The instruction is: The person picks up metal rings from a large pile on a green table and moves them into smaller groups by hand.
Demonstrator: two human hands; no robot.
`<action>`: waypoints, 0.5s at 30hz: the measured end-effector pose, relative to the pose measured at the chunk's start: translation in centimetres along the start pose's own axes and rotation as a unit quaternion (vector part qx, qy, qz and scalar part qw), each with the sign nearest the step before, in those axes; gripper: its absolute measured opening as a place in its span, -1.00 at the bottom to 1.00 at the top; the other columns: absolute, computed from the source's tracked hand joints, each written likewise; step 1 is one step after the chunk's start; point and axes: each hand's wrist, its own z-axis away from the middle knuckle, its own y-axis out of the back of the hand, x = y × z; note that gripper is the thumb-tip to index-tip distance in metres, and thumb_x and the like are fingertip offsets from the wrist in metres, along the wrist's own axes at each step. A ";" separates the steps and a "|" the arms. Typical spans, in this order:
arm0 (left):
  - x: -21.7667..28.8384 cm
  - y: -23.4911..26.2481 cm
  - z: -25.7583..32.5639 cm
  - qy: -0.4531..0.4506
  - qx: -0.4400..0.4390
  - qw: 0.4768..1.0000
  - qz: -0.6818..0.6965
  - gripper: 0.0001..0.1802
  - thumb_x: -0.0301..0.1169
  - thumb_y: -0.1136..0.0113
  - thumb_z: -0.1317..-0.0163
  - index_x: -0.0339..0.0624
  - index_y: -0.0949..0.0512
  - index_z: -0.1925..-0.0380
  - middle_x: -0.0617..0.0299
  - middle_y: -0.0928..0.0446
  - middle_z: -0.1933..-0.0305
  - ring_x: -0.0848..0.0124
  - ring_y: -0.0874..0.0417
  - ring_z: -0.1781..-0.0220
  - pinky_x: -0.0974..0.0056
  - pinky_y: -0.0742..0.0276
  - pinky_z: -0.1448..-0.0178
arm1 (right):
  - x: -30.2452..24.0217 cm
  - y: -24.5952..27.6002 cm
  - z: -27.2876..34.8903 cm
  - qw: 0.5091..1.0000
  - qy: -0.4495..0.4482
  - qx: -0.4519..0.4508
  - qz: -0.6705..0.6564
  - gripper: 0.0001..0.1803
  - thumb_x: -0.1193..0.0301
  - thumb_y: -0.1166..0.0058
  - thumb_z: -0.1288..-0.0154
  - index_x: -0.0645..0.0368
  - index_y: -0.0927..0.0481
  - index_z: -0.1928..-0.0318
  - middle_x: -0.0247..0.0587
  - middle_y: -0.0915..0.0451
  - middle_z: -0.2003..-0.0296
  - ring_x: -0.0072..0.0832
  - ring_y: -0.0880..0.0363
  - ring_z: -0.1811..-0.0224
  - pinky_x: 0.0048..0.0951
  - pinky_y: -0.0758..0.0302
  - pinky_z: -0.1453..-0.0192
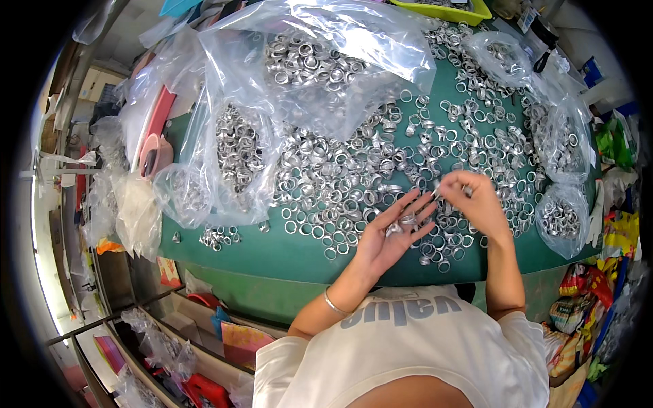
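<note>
Many silver metal rings [320,173] lie spread over the green tabletop [265,262]. My left hand [382,245] is palm up above the near part of the pile, its fingers somewhat spread. A few rings [407,220] rest on its palm and fingers. Just to the right, my right hand [479,204] has thumb and forefinger pinched together by the left fingertips. Between them is a small silver ring [437,188], partly hidden by the fingers. More rings lie under and around both hands.
Clear plastic bags of rings lie at the left [238,153], far middle [316,61] and right edge [563,219]. A yellow-green tray [449,9] stands at the far edge. Left are a pink container [158,155] and small ring group [220,236]. Open drawers [183,316] sit below left.
</note>
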 end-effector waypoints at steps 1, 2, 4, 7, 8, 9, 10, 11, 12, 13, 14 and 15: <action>-0.1 0.1 -0.2 0.014 0.004 1.000 0.028 -0.50 -0.35 0.09 -0.37 -0.29 -0.22 -0.26 -0.05 -0.25 -0.30 0.03 -0.29 -0.31 -0.05 -0.24 -0.37 | -0.2 -0.4 0.7 0.999 0.020 -0.040 0.007 -0.92 0.50 -0.18 -0.12 0.24 -0.61 0.35 -0.36 -0.48 0.61 -0.68 -0.34 0.58 -0.58 -0.26 0.50; -0.3 0.3 -0.3 0.014 0.000 1.000 0.003 -0.51 -0.34 0.09 -0.37 -0.29 -0.23 -0.25 -0.03 -0.30 -0.26 0.07 -0.35 -0.27 0.00 -0.31 -0.32 | -0.4 -0.7 1.2 0.996 0.041 -0.080 0.014 -0.92 0.51 -0.18 -0.14 0.24 -0.62 0.33 -0.38 -0.48 0.61 -0.74 -0.31 0.58 -0.60 -0.23 0.51; -0.6 0.6 -0.5 0.016 -0.011 0.999 -0.047 -0.53 -0.31 0.08 -0.39 -0.28 -0.26 -0.23 0.02 -0.39 -0.18 0.16 -0.46 -0.17 0.10 -0.43 -0.23 | -0.4 -0.5 1.6 0.995 -0.016 -0.102 0.009 -0.89 0.51 -0.20 -0.11 0.23 -0.62 0.31 -0.41 -0.40 0.67 -0.74 -0.28 0.60 -0.60 -0.21 0.53; -0.5 2.6 -0.7 0.075 -0.053 0.995 -0.040 -0.59 -0.33 0.02 -0.37 -0.29 -0.35 -0.15 0.05 -0.53 0.08 0.34 -0.62 0.19 0.37 -0.59 0.11 | 0.9 1.2 0.4 0.987 -0.049 0.076 0.130 -0.84 0.50 -0.23 -0.07 0.22 -0.62 0.29 -0.38 -0.33 0.73 -0.63 -0.26 0.67 -0.53 -0.20 0.56; -0.5 3.1 -0.5 0.099 -0.089 0.991 -0.014 -0.60 -0.34 0.02 -0.37 -0.30 -0.36 -0.14 0.04 -0.54 0.12 0.35 -0.63 0.23 0.42 -0.60 0.17 | 1.1 1.5 0.2 0.981 -0.032 0.080 0.175 -0.83 0.51 -0.23 -0.06 0.21 -0.62 0.28 -0.37 -0.31 0.72 -0.62 -0.23 0.67 -0.53 -0.19 0.55; -0.6 3.0 -0.4 0.087 -0.053 0.992 -0.078 -0.58 -0.30 0.00 -0.35 -0.29 -0.35 -0.13 0.01 -0.50 0.13 0.33 -0.63 0.17 0.47 -0.59 0.33 | 1.2 1.7 -0.1 0.972 -0.017 0.086 0.220 -0.82 0.53 -0.22 -0.06 0.20 -0.62 0.26 -0.36 -0.28 0.72 -0.61 -0.19 0.66 -0.53 -0.17 0.55; -0.6 2.1 -0.2 0.086 -0.044 0.992 -0.083 -0.60 -0.30 0.01 -0.36 -0.31 -0.37 -0.09 0.01 -0.50 0.14 0.30 -0.63 0.15 0.42 -0.62 0.30 | 1.3 1.9 -0.2 0.960 -0.003 0.093 0.263 -0.81 0.54 -0.22 -0.05 0.19 -0.62 0.25 -0.34 -0.25 0.71 -0.60 -0.16 0.66 -0.53 -0.16 0.55; -0.5 0.8 -0.1 0.085 -0.034 0.992 -0.087 -0.62 -0.29 0.01 -0.36 -0.33 -0.39 -0.06 0.00 -0.50 0.14 0.28 -0.64 0.13 0.37 -0.65 0.28 | 1.3 1.5 -0.6 0.945 0.057 0.091 0.308 -0.79 0.48 -0.24 -0.03 0.16 -0.61 0.25 -0.22 -0.36 0.65 -0.41 -0.32 0.64 -0.39 -0.29 0.50; -0.5 0.0 0.0 0.082 -0.025 0.992 -0.091 -0.63 -0.29 0.02 -0.36 -0.35 -0.40 -0.03 0.00 -0.50 0.14 0.26 -0.64 0.12 0.33 -0.69 0.25 | 1.6 1.3 -0.7 0.936 0.061 0.089 0.336 -0.81 0.47 -0.23 -0.04 0.16 -0.61 0.27 -0.20 -0.39 0.61 -0.34 -0.37 0.59 -0.33 -0.32 0.46; -0.5 0.1 0.1 0.095 -0.037 0.993 -0.064 -0.63 -0.30 0.02 -0.36 -0.36 -0.40 -0.02 -0.02 -0.49 0.11 0.24 -0.63 0.10 0.29 -0.70 0.22 | 2.0 1.1 -0.8 0.925 0.065 0.086 0.365 -0.83 0.45 -0.22 -0.05 0.16 -0.60 0.28 -0.18 -0.43 0.58 -0.26 -0.43 0.55 -0.26 -0.35 0.43; -0.6 0.6 0.1 0.108 -0.049 0.992 -0.037 -0.64 -0.32 0.01 -0.35 -0.37 -0.40 -0.02 -0.03 -0.48 0.08 0.22 -0.63 0.08 0.25 -0.71 0.19 | 2.2 1.1 -1.0 0.913 0.068 0.083 0.393 -0.84 0.44 -0.20 -0.06 0.16 -0.60 0.29 -0.16 -0.47 0.55 -0.19 -0.48 0.50 -0.20 -0.38 0.39; -0.6 1.2 0.2 0.119 -0.061 0.991 -0.009 -0.64 -0.33 0.01 -0.35 -0.38 -0.40 -0.02 -0.05 -0.48 0.05 0.21 -0.63 0.06 0.21 -0.72 0.16 | 1.3 1.1 -1.2 0.910 0.027 0.056 0.410 -0.88 0.44 -0.16 -0.10 0.17 -0.59 0.32 -0.11 -0.53 0.46 -0.07 -0.53 0.37 -0.12 -0.41 0.32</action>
